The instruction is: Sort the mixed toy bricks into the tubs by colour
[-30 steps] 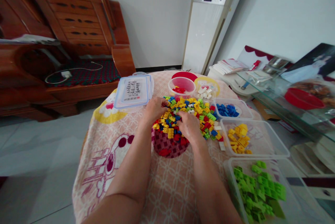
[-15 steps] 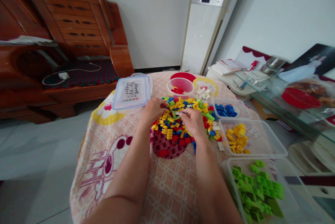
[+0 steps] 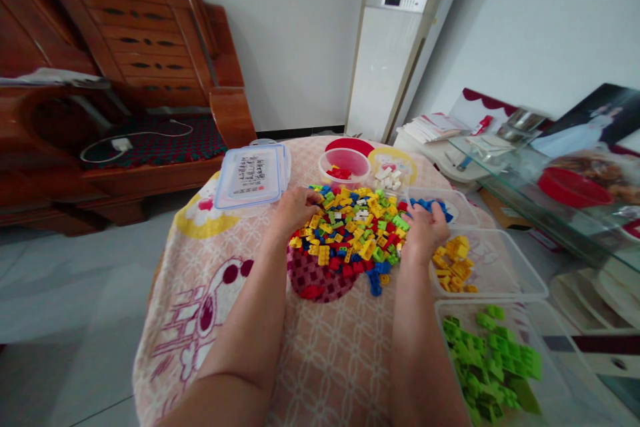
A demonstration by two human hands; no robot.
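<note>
A heap of mixed toy building bricks [image 3: 350, 230] in yellow, red, blue, green and white lies on the cloth-covered table. At its left edge rests my left hand [image 3: 299, 207], fingers loosely bent and a little apart against the bricks; no brick shows in it. My right hand [image 3: 427, 230] is over the near left corner of the clear box of blue bricks [image 3: 464, 215], fingers spread, and I see nothing held. It hides part of that box and the heap's right side. A few blue bricks [image 3: 375, 282] lie at the heap's front.
Clear boxes of yellow bricks [image 3: 520, 264] and green bricks [image 3: 555, 340] stand at the right. Behind the heap are a round tub [image 3: 345, 159] with red bricks and a container of white bricks [image 3: 389, 178]. A blue-edged lid [image 3: 250, 177] lies left; a glass shelf [image 3: 560, 207] flanks the table.
My right hand has moved right, from the middle of the heap to the box of blue bricks, and its fingers have opened from a pinch. My left hand has stayed put.
</note>
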